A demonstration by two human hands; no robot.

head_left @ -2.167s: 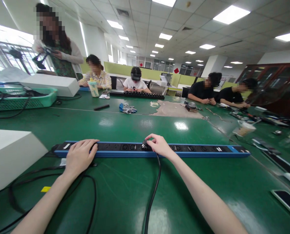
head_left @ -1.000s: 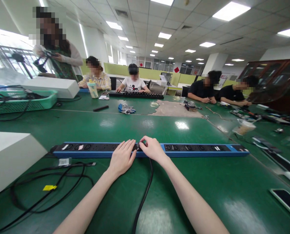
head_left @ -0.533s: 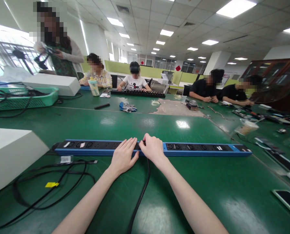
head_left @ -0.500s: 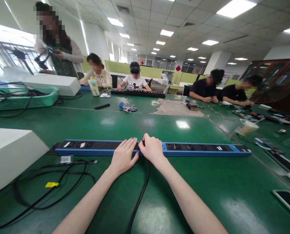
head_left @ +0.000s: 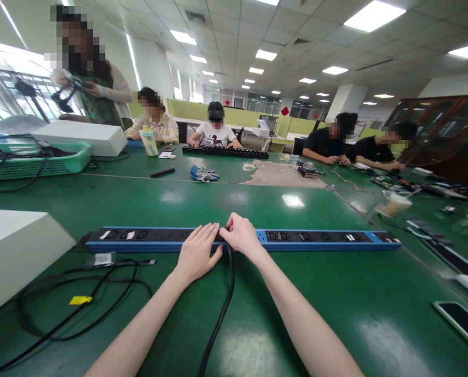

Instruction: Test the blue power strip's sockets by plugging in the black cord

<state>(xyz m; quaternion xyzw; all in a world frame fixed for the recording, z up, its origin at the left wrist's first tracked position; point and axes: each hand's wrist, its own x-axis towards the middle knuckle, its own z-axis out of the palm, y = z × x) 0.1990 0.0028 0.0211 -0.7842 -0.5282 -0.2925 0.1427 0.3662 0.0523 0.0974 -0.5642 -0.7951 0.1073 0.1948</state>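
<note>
A long blue and black power strip point(head_left: 320, 239) lies across the green table point(head_left: 296, 293) in front of me. My left hand point(head_left: 197, 252) rests flat on the strip near its middle, fingers stretched out. Right beside it, my right hand point(head_left: 241, 235) is closed around a black plug that it hides, pressed against the strip. From under that hand a black cable point(head_left: 218, 319) runs toward me and off the bottom edge.
A white box point(head_left: 17, 251) stands at my left, with loose black cables point(head_left: 80, 298) and a yellow tag before it. A green basket point(head_left: 33, 159) sits far left. A phone point(head_left: 459, 319) lies at right. Several people sit or stand around the far side.
My left hand slid from the strip's left end to its middle, beside my right hand. My right hand and the plug shifted slightly left along the strip.
</note>
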